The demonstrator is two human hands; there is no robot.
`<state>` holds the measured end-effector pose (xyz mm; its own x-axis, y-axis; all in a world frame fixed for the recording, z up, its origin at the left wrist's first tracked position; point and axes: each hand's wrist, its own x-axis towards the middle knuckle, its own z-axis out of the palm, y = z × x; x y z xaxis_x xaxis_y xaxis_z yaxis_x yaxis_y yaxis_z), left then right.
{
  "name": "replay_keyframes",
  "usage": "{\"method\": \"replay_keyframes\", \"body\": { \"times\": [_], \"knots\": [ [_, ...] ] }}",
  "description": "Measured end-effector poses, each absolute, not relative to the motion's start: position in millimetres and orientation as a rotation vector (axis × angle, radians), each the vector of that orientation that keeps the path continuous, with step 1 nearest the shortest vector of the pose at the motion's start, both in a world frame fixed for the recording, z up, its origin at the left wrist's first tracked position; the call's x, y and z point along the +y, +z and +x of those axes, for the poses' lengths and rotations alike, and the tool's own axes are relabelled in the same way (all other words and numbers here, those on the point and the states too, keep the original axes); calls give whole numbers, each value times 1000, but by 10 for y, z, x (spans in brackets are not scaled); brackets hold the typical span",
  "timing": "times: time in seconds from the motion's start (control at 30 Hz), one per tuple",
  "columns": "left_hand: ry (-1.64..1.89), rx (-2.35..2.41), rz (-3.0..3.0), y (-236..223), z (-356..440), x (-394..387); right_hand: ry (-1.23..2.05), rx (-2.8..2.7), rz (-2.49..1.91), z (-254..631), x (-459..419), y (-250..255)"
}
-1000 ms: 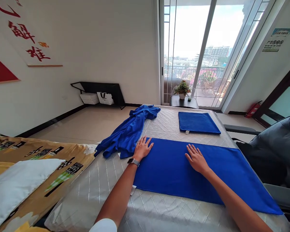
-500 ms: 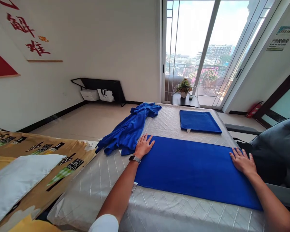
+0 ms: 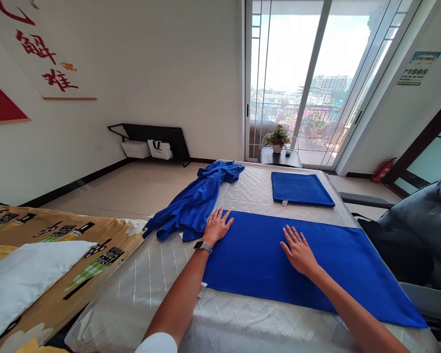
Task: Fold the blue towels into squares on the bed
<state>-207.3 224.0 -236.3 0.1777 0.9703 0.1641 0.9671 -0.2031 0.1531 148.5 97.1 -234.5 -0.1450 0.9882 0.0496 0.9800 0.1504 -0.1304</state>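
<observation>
A flat blue cloth, which looks like a towel (image 3: 257,260), lies spread across the silvery quilted mattress (image 3: 161,279). At its left edge rests my left hand (image 3: 216,228), palm down with the fingers apart and a watch on the wrist. Over the middle of the towel is my right hand (image 3: 297,251), fingers spread, holding nothing. A folded blue towel (image 3: 302,189) with a white tag lies beyond, toward the far right. Left of my left hand a crumpled blue cloth (image 3: 194,203) is heaped along the mattress edge.
A patterned brown bed cover (image 3: 106,235) with a white pillow (image 3: 40,264) is on the left. A dark padded chair (image 3: 419,220) stands close on the right. At the far end are a small black chair (image 3: 279,158) with a potted plant (image 3: 278,137) and sliding glass doors.
My right hand has moved left from the towel's right end to its middle. The right end now reaches farther right. My left hand has stayed at the left edge.
</observation>
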Motion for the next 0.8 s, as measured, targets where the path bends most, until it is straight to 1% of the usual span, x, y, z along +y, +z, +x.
{"method": "replay_keyframes", "body": {
  "times": [0.07,0.17,0.37,0.47,0.57,0.67,0.73,0.8],
  "knots": [
    [356,1975,2400,-2371,-2081,2244,174,-2312,-1958,1382,945,-2398],
    [362,1972,2411,-2385,-2090,2251,158,-2286,-2042,1604,891,-2498],
    [361,1975,2389,-2365,-2069,2250,-64,-2016,-2430,2835,646,-2679],
    [363,1977,2382,-2355,-2061,2238,-218,-1885,-2585,3528,471,-2674],
    [388,1974,2399,-2347,-2070,2222,-243,-1774,-2670,4015,312,-2599],
    [494,1978,2441,-2286,-2057,2196,-303,-1640,-2628,4080,219,-2505],
    [581,1971,2480,-2196,-1996,2150,-402,-1629,-2509,3839,205,-2445],
    [620,1933,2504,-2077,-1871,2049,-441,-1725,-2359,3399,219,-2388]
  ]
}}
